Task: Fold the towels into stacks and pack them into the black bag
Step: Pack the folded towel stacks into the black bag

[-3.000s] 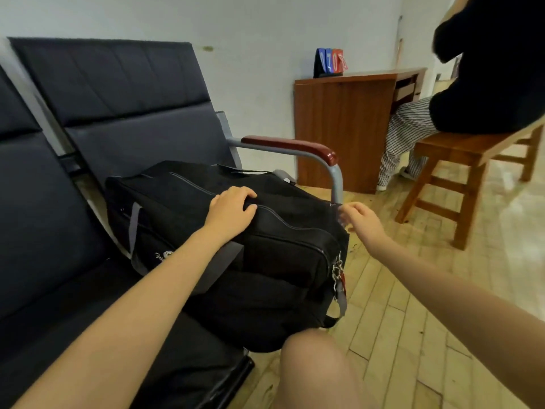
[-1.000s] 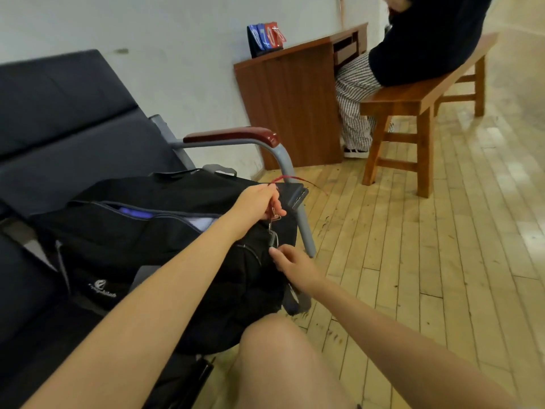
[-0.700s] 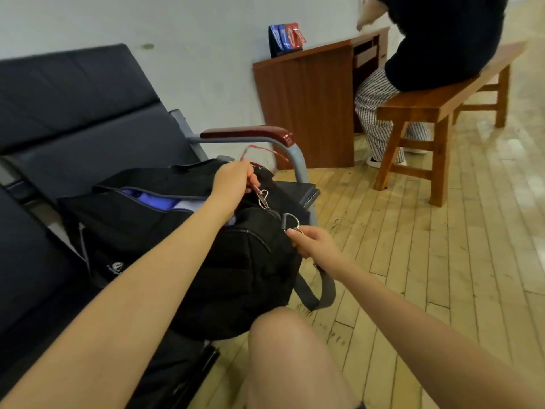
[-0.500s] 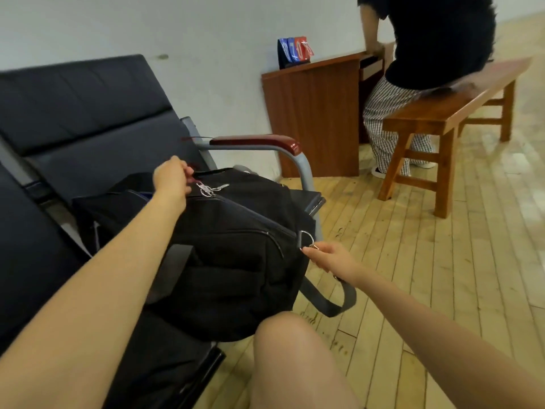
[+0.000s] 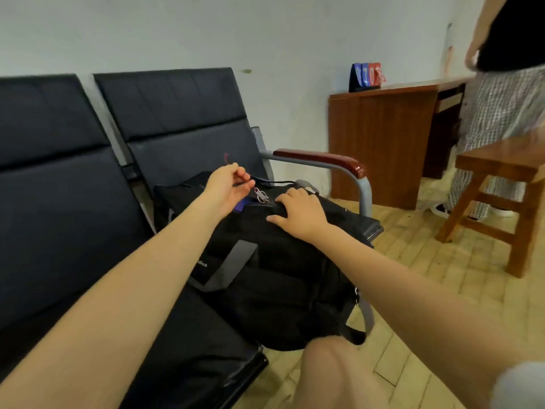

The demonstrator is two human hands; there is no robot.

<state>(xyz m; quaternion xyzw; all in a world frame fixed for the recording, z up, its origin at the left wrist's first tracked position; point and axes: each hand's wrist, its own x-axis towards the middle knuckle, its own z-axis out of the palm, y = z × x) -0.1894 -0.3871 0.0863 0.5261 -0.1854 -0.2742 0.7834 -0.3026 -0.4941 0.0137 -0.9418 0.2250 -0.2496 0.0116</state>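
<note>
The black bag point(image 5: 274, 270) sits on a dark padded seat point(image 5: 182, 343) against a pale wall. Left hand point(image 5: 227, 187), at 12 o'clock above it, is loosely open, empty. Right hand point(image 5: 298, 212) lies flat on top. Wooden desk point(image 5: 383, 137) at 2 o'clock.

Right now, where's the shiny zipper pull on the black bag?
In the head view, the zipper pull sits on top of the black bag, mid-frame, between the left hand and the right hand.
</note>
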